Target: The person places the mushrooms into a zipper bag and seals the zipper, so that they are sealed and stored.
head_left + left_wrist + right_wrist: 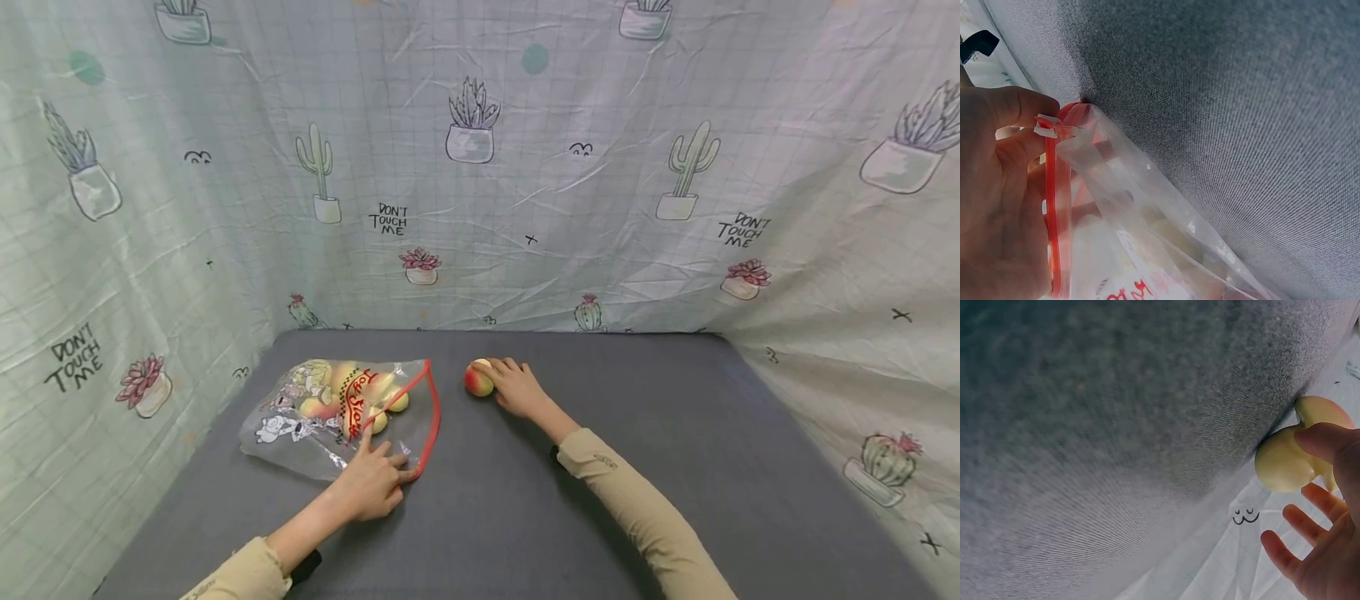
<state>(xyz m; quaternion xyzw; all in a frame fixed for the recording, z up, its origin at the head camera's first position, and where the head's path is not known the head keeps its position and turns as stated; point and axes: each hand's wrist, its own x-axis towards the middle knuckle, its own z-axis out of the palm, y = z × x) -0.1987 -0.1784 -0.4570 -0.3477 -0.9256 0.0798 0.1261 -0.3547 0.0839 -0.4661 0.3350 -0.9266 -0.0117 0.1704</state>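
Note:
My left hand [371,485] grips the open end of a clear plastic bag [300,458] with red zipper edging and cartoon print. In the left wrist view, the thumb lies at the white zipper slider [1046,126], with other fingers behind the film. Several peaches [399,402] show through the bag, partly hidden by its lettering. To the right of the bag, my right hand [520,389] holds a red and yellow peach [476,381] on the table. From the right wrist, the thumb presses rounded yellow fruit [1284,464], with a pinkish part beside it; the other fingers are spread.
The dark grey table [600,375] lies under both hands. A pale curtain [525,275] printed with potted cacti hangs behind it and along both sides. The bag lies flat on the table's left part.

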